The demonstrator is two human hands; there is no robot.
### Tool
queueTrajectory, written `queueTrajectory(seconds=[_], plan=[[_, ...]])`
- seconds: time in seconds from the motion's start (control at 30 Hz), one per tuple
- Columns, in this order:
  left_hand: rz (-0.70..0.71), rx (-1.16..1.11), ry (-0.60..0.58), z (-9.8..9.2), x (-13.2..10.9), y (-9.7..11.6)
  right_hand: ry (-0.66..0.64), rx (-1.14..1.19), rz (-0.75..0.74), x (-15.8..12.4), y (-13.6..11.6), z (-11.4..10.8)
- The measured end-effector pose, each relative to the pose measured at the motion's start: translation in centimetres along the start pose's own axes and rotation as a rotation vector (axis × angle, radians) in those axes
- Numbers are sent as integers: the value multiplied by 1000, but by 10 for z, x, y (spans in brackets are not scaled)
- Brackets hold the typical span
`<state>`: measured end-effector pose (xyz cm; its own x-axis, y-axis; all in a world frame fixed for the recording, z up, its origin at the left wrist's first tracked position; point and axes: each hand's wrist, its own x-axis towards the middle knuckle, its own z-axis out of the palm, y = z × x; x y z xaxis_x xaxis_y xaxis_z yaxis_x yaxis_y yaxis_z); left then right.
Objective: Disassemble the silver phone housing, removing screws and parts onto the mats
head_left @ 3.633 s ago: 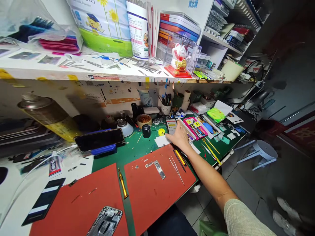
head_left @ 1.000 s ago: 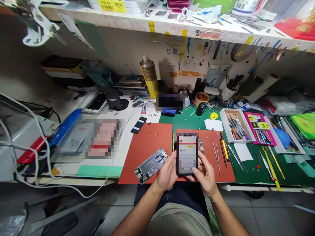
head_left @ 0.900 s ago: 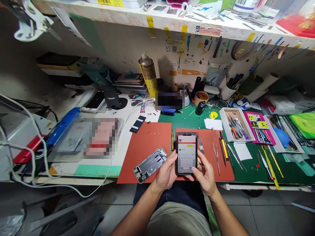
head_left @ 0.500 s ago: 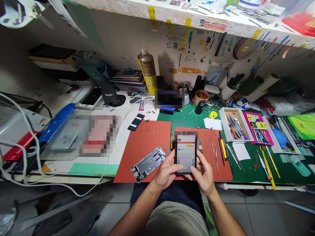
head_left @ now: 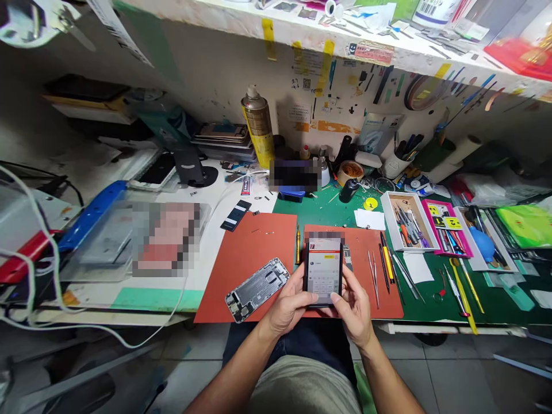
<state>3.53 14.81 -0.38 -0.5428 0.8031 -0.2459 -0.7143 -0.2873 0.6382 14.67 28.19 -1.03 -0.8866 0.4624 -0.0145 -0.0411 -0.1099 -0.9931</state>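
**Item 1, phone** (head_left: 323, 275): held upright over the near edge of the right red mat (head_left: 366, 293), screen lit, a keypad showing on its lower half.

**Item 2, left hand** (head_left: 285, 305): fingers curled around the phone's left edge, gripping it.

**Item 3, right hand** (head_left: 354, 307): cups the phone's lower right corner, thumb laid over the keypad.

**Change:** a few seconds earlier the right hand lay stretched out flat by the tool tray (head_left: 403, 221), with no phone in either hand. Both hands have since closed on the phone, and the grip has held steady through the last second. The work has moved from the trays to the screen.

**Around the phone, on the worktop** (head_left: 336, 208):
- 9 o'clock: opened phone housing (head_left: 257, 282), well apart from the hands.
- 11 o'clock: gold screwdriver (head_left: 298, 251).
- 3 o'clock: tweezers (head_left: 373, 271).
- 2 o'clock: tool tray.
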Motion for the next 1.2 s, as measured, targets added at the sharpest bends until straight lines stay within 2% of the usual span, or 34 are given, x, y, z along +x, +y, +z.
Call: queueTrajectory(seconds=[0.3,1.2], plan=[[-16,-30,-9,-4,0,-4,79,27,33,2,3,5],[2,-1,-14,-3,0,-3,81,-39,-5,-1,10,2]])
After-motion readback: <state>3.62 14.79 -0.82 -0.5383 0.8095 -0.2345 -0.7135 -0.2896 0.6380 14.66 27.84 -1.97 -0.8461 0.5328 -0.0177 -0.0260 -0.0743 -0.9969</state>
